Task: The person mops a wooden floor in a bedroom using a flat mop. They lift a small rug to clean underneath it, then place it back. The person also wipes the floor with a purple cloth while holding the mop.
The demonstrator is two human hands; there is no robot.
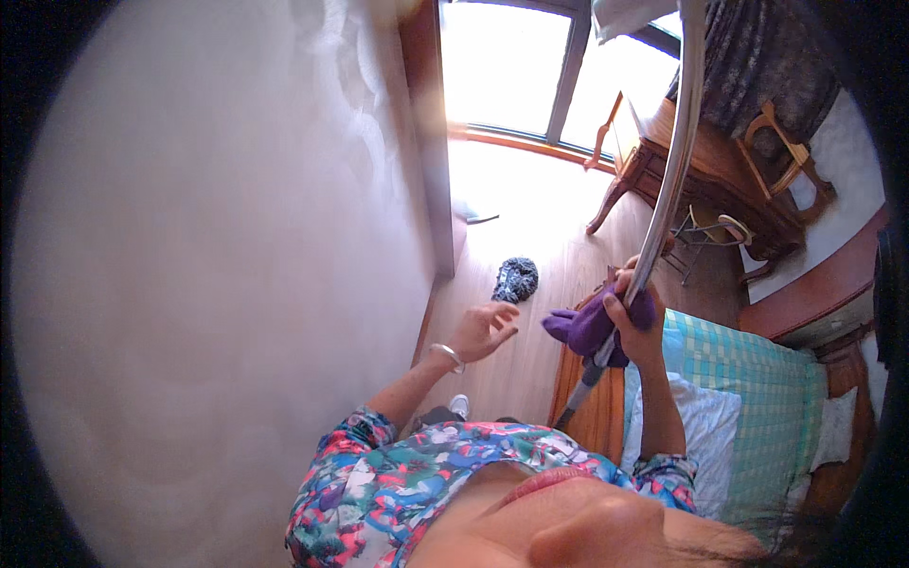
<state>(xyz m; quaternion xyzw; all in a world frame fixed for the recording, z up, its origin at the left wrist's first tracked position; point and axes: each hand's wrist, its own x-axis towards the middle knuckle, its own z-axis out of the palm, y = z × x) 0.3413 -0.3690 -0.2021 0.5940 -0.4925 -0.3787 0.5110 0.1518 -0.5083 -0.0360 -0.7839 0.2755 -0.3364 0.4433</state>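
Observation:
My right hand [636, 317] is wrapped round a long silver pole [674, 156] together with a bunched purple cloth [595, 325] that has finger-like ends sticking out to the left. From its dark lower end by the bed, the pole runs up past the window. A white piece [625, 14] shows near its top, cut off by the frame edge, and I cannot tell what it is. My left hand [484, 330], with a silver bangle at the wrist, hangs in the air near the wall, fingers loosely apart and holding nothing. Below it on the floor lies a fluffy dark grey bundle [517, 279].
A pale wall [237, 284] fills the left side. Ahead are a bright window [507, 66], a carved wooden desk [696, 156] and a wooden chair [781, 156]. A folding chair [710, 227] stands lower down. The bed with a green checked cover [767, 388] is at right.

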